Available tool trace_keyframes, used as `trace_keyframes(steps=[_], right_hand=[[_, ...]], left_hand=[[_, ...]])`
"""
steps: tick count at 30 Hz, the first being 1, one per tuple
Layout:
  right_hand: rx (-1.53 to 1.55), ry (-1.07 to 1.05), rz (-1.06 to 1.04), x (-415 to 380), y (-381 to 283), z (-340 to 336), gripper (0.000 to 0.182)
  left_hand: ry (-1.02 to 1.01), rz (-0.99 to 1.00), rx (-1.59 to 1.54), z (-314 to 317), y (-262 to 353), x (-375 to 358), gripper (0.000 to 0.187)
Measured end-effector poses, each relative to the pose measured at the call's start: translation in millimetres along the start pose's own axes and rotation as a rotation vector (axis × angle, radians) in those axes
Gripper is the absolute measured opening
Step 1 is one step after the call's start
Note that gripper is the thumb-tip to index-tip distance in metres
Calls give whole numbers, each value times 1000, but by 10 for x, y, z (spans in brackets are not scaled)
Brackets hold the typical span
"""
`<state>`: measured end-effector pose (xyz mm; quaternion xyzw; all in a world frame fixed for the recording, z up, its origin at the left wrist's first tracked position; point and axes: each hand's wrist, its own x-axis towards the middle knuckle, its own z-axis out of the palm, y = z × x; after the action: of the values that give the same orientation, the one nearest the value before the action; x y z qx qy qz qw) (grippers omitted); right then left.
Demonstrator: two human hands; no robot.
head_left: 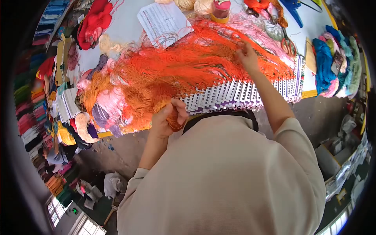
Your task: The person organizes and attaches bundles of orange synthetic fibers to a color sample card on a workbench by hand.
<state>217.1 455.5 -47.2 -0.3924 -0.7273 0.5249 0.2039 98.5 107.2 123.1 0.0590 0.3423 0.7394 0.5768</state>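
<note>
Gripping an orange-brown skein (pixel 160 102) at the near edge of the white table (pixel 124 20), the person's left hand (pixel 160 120) has its thumb and fingers curled round the strands, clamped on them. The skein's long axis runs roughly away from the body: its looped near end pokes out below the fist, while the far end spreads into a loose tangle on the tabletop.

The right hand (pixel 248 58) reaches farther over the table, above the right part of a broad mass of red-orange threads (pixel 168 64). Its fingers are bent and look partly apart; whether any strand is pinched between them, one cannot tell. The mass lies lengthwise across the table from left to right, and at its right side the strands slant down towards a row of white punched cards (pixel 225 94). These cards stand side by side along the near edge, each one's long axis pointing away from the person, tops leaning slightly right.

Pale pink threads (pixel 111 101) lie left of the skein. Beyond the red-orange mass rests a printed sheet (pixel 162 22), set at a slant, its lower edge partly under loose strands. Red-handled scissors (pixel 289 46) lie to the right of the right hand, handles towards the person.
</note>
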Motion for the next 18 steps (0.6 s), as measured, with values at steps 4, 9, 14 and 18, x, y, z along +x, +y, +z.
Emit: trace_keyframes(steps=[4, 9, 14, 18], right_hand=[[132, -571, 337, -193, -124, -355, 24], [-158, -819, 133, -453, 258, -457, 26], [245, -731, 214, -583, -752, -194, 16], [440, -836, 330, -1072, -1664, 6, 13]], left_hand=[[72, 23, 101, 154, -127, 130, 36], [310, -78, 119, 432, -277, 275, 37], [304, 51, 121, 613, -394, 452, 56], [245, 112, 119, 687, -372, 457, 57]])
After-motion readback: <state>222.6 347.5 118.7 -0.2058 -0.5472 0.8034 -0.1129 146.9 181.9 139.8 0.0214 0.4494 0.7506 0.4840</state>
